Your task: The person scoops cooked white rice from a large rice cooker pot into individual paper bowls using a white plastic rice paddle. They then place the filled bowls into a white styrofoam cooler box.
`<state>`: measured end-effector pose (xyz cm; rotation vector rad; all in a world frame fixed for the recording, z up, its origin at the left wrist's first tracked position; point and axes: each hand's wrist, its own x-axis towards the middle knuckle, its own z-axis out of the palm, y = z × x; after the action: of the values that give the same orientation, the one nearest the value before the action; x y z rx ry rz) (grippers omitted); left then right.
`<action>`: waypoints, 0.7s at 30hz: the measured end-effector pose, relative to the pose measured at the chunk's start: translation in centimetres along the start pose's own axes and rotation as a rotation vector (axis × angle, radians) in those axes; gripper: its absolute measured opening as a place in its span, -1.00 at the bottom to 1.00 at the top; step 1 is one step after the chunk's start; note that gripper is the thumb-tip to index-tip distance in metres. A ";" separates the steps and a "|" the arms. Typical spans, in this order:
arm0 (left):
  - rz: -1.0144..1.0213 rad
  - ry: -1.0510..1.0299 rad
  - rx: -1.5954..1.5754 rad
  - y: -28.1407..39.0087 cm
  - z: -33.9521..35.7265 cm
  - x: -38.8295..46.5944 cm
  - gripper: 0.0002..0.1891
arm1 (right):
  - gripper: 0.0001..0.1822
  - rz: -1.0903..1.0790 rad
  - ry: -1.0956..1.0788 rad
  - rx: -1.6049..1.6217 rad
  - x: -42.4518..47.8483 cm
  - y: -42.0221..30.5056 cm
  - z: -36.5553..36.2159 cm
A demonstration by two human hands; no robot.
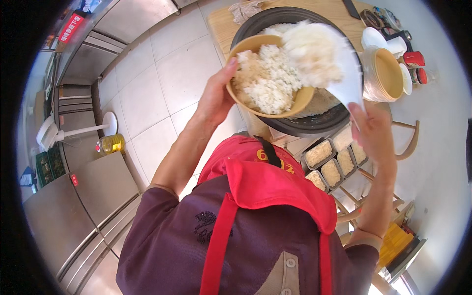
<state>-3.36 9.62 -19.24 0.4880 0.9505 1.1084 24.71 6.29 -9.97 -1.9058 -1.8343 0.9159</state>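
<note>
My left hand (218,92) grips the rim of a tan bowl (241,100), tilted over a large black pot. White cooked rice (271,83) fills much of the bowl. In my right hand (374,127) is the handle of a white rice paddle (348,83), its blade heaped with a blurred mound of rice (313,51) at the bowl's right side. Beneath both is the round black pot (291,127), with more rice inside; the bowl and paddle hide much of it.
A stack of tan bowls (389,75) in clear wrap stands right of the pot, by jars with red lids (421,75). A cloth (246,11) lies on the wooden table (221,27). Lower right are several rice-filled containers (332,172) and a wooden chair (411,143). An oil jug (112,143) stands at left.
</note>
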 end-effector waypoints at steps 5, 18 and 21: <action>-0.109 -0.109 0.006 -1.6 3.0 -1.1 -0.44 | -0.82 -0.280 0.302 -0.472 -3.6 -0.7 0.7; -0.002 -0.218 -0.085 -4.9 5.4 -4.6 -0.50 | -0.82 -0.112 0.165 -0.502 -9.4 0.4 -1.9; 0.004 -0.208 -0.082 -5.6 5.3 -5.1 -0.49 | -0.81 0.009 0.139 -0.446 -10.2 0.2 -2.2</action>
<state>3.35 3.37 -18.60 0.5272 0.7200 1.0726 26.68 -3.33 -6.32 -2.1650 -2.0721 0.3804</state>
